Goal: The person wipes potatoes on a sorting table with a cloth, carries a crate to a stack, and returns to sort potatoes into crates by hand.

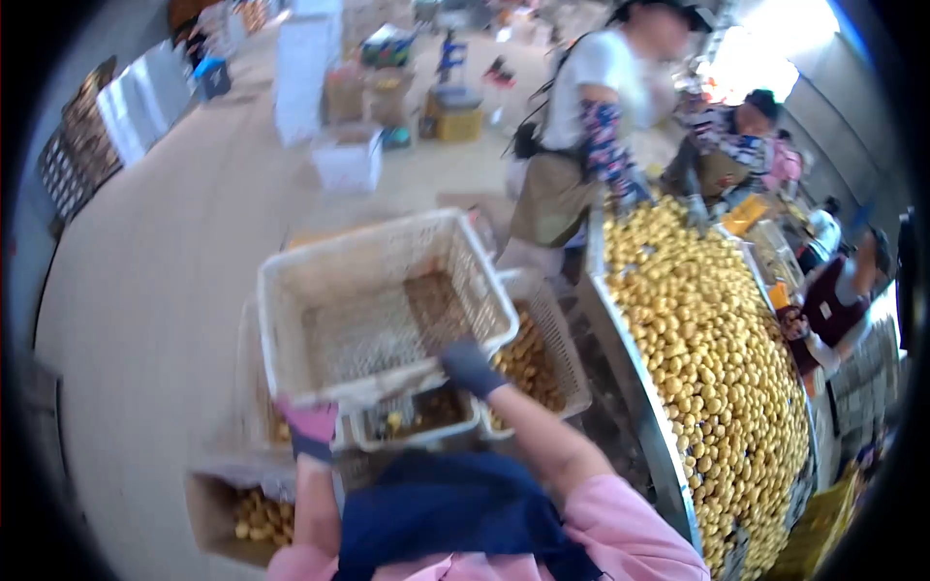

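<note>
An empty white plastic crate (334, 373) is tilted in front of me, with dark stains inside on its right part. My left hand (310, 426), in a pink and grey glove, grips its near left corner. My right hand (470, 368), in a dark grey glove, is on its near right edge. Below it, another crate (417, 436) holds a few yellowish pieces. To the right stands a white crate (572, 387) with potatoes (528, 363) in it.
A long metal-edged table (639, 378) heaped with potatoes (717, 368) runs along the right. Several people stand around it, one person (601, 97) at its far left end. A cardboard box (213, 513) with potatoes sits at lower left. White boxes (347, 160) stand farther back.
</note>
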### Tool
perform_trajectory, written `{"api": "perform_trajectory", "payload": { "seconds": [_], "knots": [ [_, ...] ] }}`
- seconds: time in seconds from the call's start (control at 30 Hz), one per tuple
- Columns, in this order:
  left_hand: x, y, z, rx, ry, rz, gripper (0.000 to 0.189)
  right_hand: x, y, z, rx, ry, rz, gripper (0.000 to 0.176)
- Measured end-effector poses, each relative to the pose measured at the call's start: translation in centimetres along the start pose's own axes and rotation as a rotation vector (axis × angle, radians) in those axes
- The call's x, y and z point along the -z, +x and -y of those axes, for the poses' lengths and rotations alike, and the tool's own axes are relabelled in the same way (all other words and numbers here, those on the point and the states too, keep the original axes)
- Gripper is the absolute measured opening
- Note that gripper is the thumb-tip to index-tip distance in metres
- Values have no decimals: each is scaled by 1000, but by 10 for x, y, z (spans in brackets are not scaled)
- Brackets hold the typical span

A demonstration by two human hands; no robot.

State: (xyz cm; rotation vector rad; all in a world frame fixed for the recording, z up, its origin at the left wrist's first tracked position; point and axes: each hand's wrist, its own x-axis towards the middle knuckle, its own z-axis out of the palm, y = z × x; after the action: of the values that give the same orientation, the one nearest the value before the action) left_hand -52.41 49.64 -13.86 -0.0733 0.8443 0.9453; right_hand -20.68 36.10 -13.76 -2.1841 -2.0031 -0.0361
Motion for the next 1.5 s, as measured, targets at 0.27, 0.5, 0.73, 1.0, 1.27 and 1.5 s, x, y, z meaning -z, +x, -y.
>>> {"api": "perform_trajectory", "payload": {
  "seconds": [0.27, 0.5, 0.73, 1.0, 1.27, 1.5],
  "knots": [
    [23, 38, -5, -48, 499, 97, 103, 19, -6, -16, 25, 98, -128, 20],
    [-2, 20, -13, -41, 501, -23, 26, 12, 23, 54, -61, 159, -80, 13],
    [10, 19, 11, 6, 545, 355, 13, 23, -18, 29, 40, 413, -332, 24],
    [89, 13, 59, 539, 1433, 233, 3, -140, -229, -38, -1619, 1591, -830, 48],
    [93, 2, 41, 929, 1209, 142, 26, -224, -241, -59, -1534, 1199, -729, 20],
    [17, 16, 226, 591, 2125, 299, 24, -274, -232, -62, -1765, 1829, -814, 35]
  ]
}}
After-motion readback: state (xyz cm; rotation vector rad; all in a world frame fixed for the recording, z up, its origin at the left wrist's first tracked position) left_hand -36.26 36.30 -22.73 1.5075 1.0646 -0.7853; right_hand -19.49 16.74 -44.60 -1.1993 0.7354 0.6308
